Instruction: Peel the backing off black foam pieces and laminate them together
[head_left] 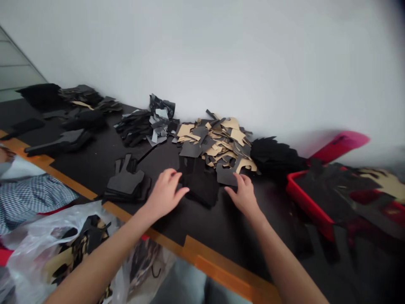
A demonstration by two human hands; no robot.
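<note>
My left hand (166,192) hovers at the left side of a black piece (201,183) lying on the dark table, its thumb and fingers apart with nothing between them. At the front edge of a mixed heap of tan and grey cut pieces (221,141), my right hand (243,192) has its fingertips at a dark grey piece (226,174), thumb and fingers apart. Whether those fingertips touch the piece is not clear. Left of my left hand lies a stack of dark grey cut pieces (126,181).
Red basket (308,202) with dark pieces at the right; black stack (275,154) beside the heap. More dark piles (136,124) lie along the wall and far left. Plastic bag (34,257) of scraps at the lower left, below the table's orange-brown edge (218,266).
</note>
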